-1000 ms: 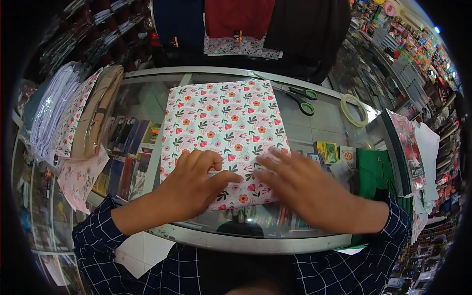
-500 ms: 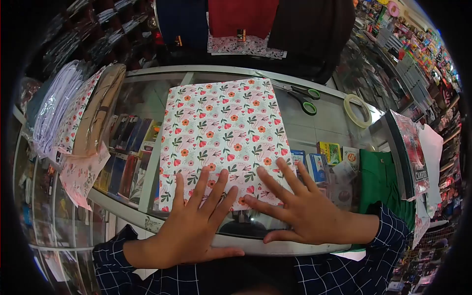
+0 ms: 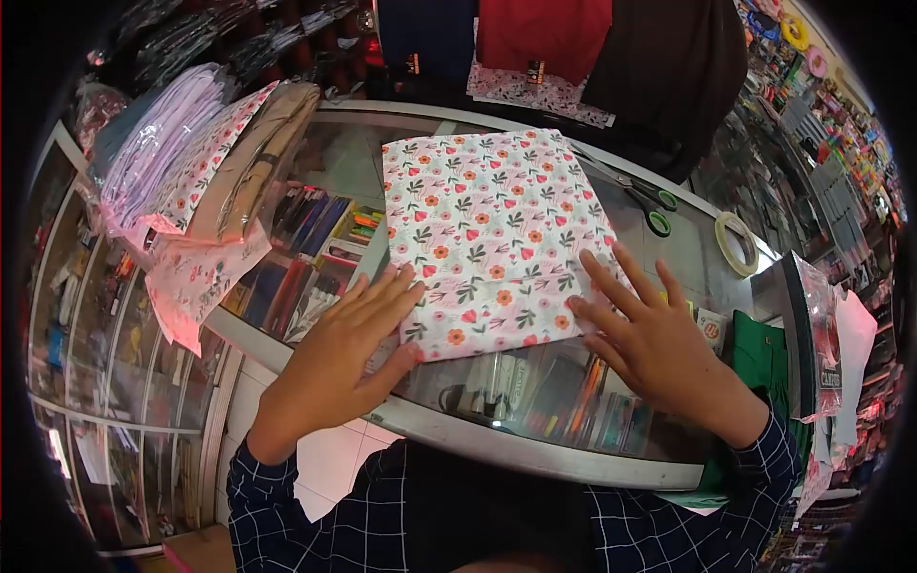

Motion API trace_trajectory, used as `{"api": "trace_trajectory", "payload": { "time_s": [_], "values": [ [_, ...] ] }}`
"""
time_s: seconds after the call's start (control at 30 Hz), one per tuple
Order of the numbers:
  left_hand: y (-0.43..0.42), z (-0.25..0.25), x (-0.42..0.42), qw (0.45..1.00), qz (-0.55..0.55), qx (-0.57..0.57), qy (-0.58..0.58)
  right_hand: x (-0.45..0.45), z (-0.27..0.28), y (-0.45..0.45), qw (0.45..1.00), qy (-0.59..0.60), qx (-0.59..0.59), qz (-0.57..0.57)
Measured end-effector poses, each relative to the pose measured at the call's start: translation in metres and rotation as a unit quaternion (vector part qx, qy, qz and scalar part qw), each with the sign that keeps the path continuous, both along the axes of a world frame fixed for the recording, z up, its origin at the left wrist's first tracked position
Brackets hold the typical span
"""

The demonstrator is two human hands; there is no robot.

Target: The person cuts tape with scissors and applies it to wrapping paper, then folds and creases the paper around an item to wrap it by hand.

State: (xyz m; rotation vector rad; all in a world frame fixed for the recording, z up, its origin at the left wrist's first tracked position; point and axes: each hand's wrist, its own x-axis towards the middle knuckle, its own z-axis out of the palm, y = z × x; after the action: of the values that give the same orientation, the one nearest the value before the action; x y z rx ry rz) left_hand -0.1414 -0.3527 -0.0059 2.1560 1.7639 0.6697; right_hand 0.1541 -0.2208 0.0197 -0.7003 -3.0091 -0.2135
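Note:
A flat rectangular piece or packet in white floral paper [image 3: 497,229], printed with red and orange flowers and green leaves, lies on the glass counter. My left hand [image 3: 339,358] rests at its lower left corner, fingers stretched out and the thumb by the edge. At the right edge my right hand [image 3: 659,349] has its fingers spread, the tips on the paper. Whether anything is inside the paper cannot be seen. Past its upper right side lie scissors [image 3: 657,205] with black and green handles. A roll of clear tape [image 3: 736,244] sits farther right.
The glass counter [image 3: 564,458] shows pens and boxes beneath it. Plastic-wrapped folded clothes [image 3: 177,143] are stacked at the left, with a loose floral sheet [image 3: 196,286] below. Green cloth [image 3: 759,358] and a packaged box [image 3: 812,334] stand right. Dark and red garments [image 3: 544,38] hang behind.
The view has shifted, and the floral paper sits turned slightly on the counter. My hands have moved apart, from its lower front part to its left corner and right edge.

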Motion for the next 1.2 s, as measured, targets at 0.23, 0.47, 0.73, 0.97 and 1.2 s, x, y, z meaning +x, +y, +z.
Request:
{"api": "trace_trajectory", "payload": {
  "time_s": [0.23,0.47,0.73,0.97,1.2],
  "values": [
    [0.0,0.001,-0.011,1.0,-0.022,0.001,0.018,-0.067,-0.015,-0.011,0.976,0.032,-0.12,0.181],
    [-0.003,-0.004,-0.01,1.0,-0.015,0.011,0.024,-0.075,-0.028,-0.009,0.974,0.012,-0.115,0.196],
    [-0.001,0.001,-0.012,0.998,-0.034,-0.007,0.054,-0.076,-0.032,-0.009,0.974,0.027,-0.114,0.192],
    [0.0,-0.006,0.007,0.996,-0.017,0.019,0.081,-0.076,-0.03,-0.01,0.975,0.026,-0.099,0.199],
    [-0.003,-0.002,0.016,0.972,-0.015,-0.007,0.235,-0.066,-0.025,-0.01,0.97,0.022,-0.076,0.228]
  ]
}}
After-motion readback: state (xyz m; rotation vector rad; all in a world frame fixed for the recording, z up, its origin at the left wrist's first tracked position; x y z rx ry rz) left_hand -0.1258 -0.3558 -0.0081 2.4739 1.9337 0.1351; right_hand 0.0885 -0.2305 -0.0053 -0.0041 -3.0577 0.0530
